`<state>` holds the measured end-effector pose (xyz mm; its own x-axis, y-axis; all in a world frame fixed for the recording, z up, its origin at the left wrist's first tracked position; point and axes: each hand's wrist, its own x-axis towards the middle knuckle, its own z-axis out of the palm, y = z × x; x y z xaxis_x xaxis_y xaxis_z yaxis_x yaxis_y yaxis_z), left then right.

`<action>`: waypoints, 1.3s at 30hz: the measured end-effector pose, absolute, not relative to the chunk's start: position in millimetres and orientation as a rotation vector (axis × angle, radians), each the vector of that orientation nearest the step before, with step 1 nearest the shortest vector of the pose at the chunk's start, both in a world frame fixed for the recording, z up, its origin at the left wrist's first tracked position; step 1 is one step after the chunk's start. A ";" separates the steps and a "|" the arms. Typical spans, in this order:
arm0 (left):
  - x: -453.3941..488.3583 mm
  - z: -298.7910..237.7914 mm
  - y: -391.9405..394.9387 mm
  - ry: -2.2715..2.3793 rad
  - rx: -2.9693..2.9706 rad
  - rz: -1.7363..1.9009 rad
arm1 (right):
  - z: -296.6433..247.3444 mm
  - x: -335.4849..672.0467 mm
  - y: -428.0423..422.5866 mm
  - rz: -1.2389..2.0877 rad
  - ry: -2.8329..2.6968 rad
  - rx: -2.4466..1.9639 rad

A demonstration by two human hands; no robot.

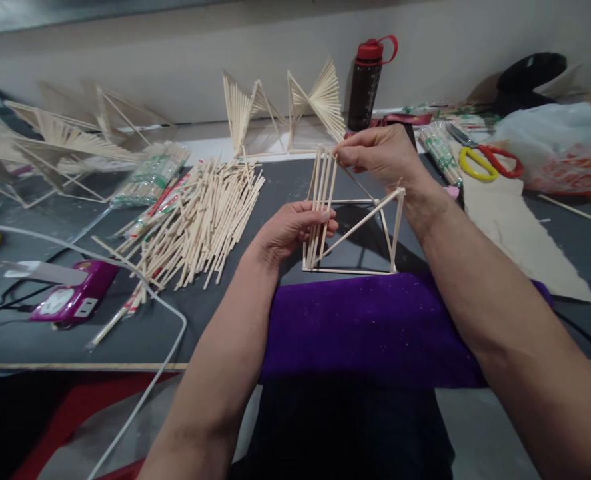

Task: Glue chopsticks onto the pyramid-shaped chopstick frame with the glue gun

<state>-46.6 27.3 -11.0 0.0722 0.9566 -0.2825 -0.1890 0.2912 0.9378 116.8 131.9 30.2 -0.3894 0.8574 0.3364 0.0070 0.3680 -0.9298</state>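
A small frame of pale wooden sticks (360, 230) stands on the dark table in front of me. Several upright sticks (321, 183) sit side by side on its left side. My left hand (295, 227) is closed around the lower part of these sticks, thumb in front. At their top, my right hand (375, 152) pinches the end of one stick between thumb and fingertips. The frame's right corner touches or passes close to my right wrist; I cannot tell which. Under my forearms, a purple cloth (370, 330) lies along the table's front edge.
Loose sticks (210, 220) are heaped to the left, beside a wrapped bundle (152, 173). Finished stick structures (315, 107) stand behind. A dark bottle (365, 87), scissors (490, 160) and a plastic bag (550, 147) are at the right. A white cable (175, 310) crosses near a purple device (78, 290).
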 end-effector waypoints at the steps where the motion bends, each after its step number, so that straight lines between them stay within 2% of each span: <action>1: -46.6 -11.0 27.3 1.157 0.875 1.048 | 30.4 116.6 132.0 1.148 -1.708 -0.769; 22: -48.3 -10.9 28.1 1.140 0.887 1.071 | 20.2 113.3 150.0 1.124 -1.798 -0.621; 39: -50.0 -12.4 29.7 1.160 0.904 1.060 | 22.0 111.5 149.8 1.091 -1.806 -0.673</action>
